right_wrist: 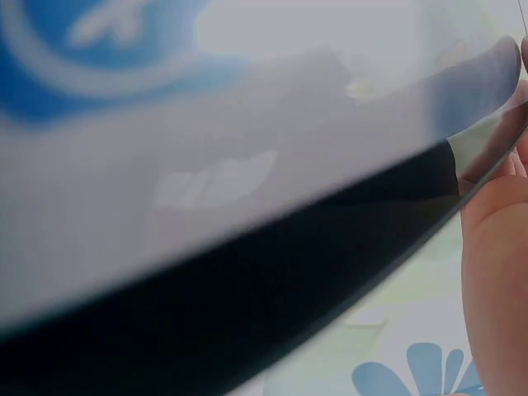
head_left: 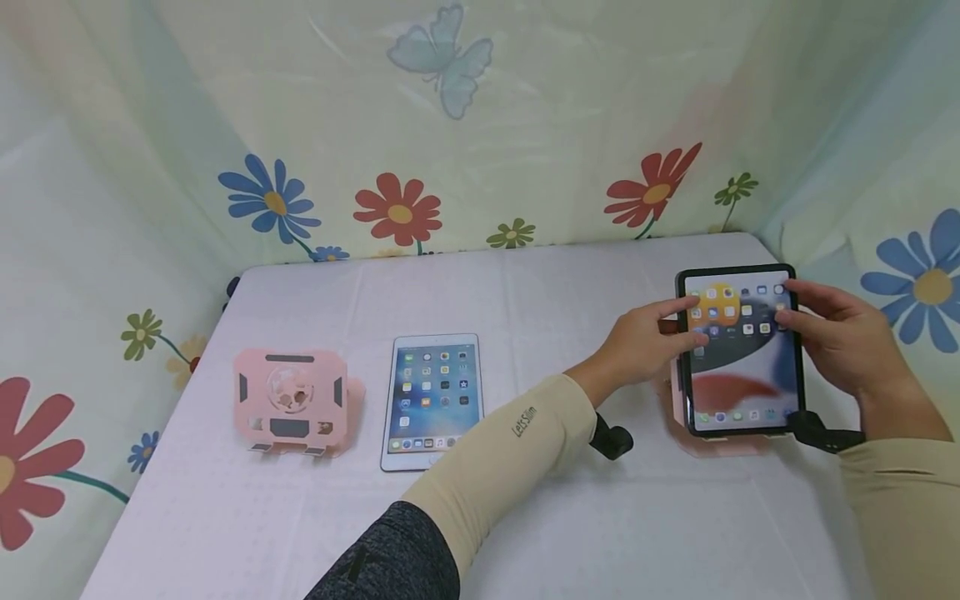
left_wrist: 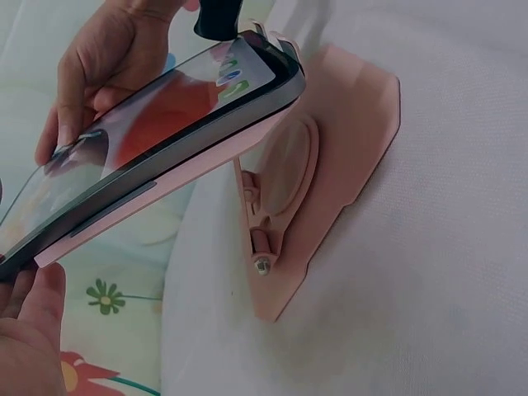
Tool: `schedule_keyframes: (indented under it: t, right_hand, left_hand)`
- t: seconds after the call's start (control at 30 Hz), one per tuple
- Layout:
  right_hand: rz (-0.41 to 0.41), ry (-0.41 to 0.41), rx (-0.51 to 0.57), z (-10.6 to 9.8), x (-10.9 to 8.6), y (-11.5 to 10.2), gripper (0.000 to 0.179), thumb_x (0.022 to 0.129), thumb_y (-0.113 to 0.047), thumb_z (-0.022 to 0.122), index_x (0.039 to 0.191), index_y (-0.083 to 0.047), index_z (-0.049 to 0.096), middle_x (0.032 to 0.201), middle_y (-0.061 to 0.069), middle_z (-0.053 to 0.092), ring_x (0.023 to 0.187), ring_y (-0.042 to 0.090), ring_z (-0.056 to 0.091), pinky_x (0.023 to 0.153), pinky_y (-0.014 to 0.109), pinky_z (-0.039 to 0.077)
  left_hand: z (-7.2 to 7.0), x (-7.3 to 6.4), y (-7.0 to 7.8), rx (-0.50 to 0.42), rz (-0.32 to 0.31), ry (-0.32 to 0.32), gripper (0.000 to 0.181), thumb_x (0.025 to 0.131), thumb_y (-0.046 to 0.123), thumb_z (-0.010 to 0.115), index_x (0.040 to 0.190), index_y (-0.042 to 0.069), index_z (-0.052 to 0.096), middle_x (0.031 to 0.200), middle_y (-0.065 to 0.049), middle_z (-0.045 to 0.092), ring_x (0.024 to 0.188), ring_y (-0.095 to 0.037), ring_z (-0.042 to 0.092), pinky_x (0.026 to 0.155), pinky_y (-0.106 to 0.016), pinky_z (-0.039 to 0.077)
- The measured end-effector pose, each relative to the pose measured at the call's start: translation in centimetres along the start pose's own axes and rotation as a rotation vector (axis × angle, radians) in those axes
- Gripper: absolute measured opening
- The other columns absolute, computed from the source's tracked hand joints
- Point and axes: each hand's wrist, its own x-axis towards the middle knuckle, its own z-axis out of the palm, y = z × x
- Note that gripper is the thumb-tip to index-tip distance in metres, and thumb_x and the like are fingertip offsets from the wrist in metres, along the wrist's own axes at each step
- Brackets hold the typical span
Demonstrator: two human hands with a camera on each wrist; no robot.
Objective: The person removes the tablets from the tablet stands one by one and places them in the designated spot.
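Head view: left hand [head_left: 636, 343], thumb and forefinger apart, pinching the side edge of a black-bordered tablet [head_left: 742, 362], which stands directly to that hand's right, screen lit with rows of app icons; right hand [head_left: 846, 340], thumb and forefinger likewise apart, pinching the opposite side edge, the tablet to its left; pink tablet stand [head_left: 720, 448], behind and below the same tablet, between the hands; white-bordered tablet [head_left: 431, 400], lying flat, screen lit, well to the left of the left hand; second pink stand [head_left: 322, 387], with dark pads and a round cut-out, farther left of that hand; beige sleeves [head_left: 502, 467], one behind each hand, the left one lettered; black wrist devices [head_left: 613, 440], one near each wrist; white tablecloth [head_left: 555, 517], beneath the hands; curtain [head_left: 570, 108] printed with flowers and a butterfly, beyond both hands. Left wrist view: left hand at the near end of the tablet, fingers touching its underside; right hand across from it, fingertips on the far edge; tablet tilted against the stand's plate, hinge and bolt [left_wrist: 262, 265] visible below. Right wrist view: tablet screen close and blurred, blue icon partly shown; part of a hand beside the dark border, its grip cannot be told from here
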Motion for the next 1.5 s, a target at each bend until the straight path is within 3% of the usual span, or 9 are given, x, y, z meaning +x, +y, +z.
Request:
schedule_keyframes:
  t: [0.27,0.53,0.6,0.97,1.2,1.5]
  right_hand:
    - [0.035,0.002,-0.047,-0.5,0.0,0.0,0.042,0.091,0.013,0.064,0.126,-0.01,0.07,0.118,-0.003,0.056,0.098,0.006,0.057,0.076,0.013,0.052]
    - [-0.03,-0.012,-0.06,-0.1,-0.1,-0.5,0.041,0.09,0.016,0.062,0.126,-0.005,0.07,0.113,-0.002,0.063,0.093,0.007,0.062,0.075,0.014,0.053]
    - [-0.015,-0.015,-0.101,0.3,-0.3,-0.9,0.041,0.092,0.012,0.064,0.124,-0.011,0.072,0.113,-0.005,0.06,0.094,0.005,0.06,0.075,0.012,0.052]
    - [0.008,0.021,-0.245,1.6,-1.1,-2.3,0.041,0.093,0.004,0.066,0.128,-0.017,0.07,0.114,-0.008,0.056,0.094,0.003,0.055,0.074,0.008,0.05]
    - [-0.043,-0.017,-0.237,2.2,-1.5,-2.8,0.043,0.094,0.008,0.063,0.131,-0.013,0.068,0.118,-0.007,0.056,0.092,0.001,0.06,0.074,0.009,0.051]
    - [-0.104,-0.076,-0.326,3.0,-1.8,-3.0,0.05,0.094,0.011,0.06,0.138,-0.013,0.062,0.117,-0.009,0.059,0.09,0.0,0.063,0.071,0.011,0.052]
  left_hand:
    - [0.0,0.0,0.1,-0.024,-0.016,0.003,0.051,0.092,0.028,0.075,0.141,0.032,0.06,0.115,0.011,0.065,0.096,0.006,0.058,0.074,-0.012,0.048]
    - [-0.2,0.1,0.2,-0.05,-0.017,0.015,0.046,0.091,0.029,0.076,0.136,0.03,0.064,0.118,0.013,0.063,0.096,0.006,0.058,0.073,-0.012,0.048]
    - [-0.3,0.1,0.2,-0.061,-0.025,0.017,0.045,0.091,0.029,0.076,0.135,0.03,0.065,0.118,0.013,0.063,0.096,0.006,0.059,0.073,-0.013,0.049]
    - [-1.0,-0.1,0.4,-0.053,-0.013,0.046,0.043,0.091,0.03,0.076,0.133,0.031,0.066,0.122,0.016,0.061,0.094,0.006,0.057,0.071,-0.013,0.049]
    - [-2.0,-0.3,0.4,-0.059,0.044,0.052,0.046,0.091,0.03,0.076,0.135,0.028,0.064,0.128,0.014,0.059,0.099,0.005,0.058,0.076,-0.012,0.049]
    - [-3.2,-0.4,0.4,-0.103,0.035,0.045,0.051,0.089,0.02,0.079,0.137,0.028,0.063,0.116,0.01,0.062,0.091,0.003,0.061,0.071,-0.015,0.053]
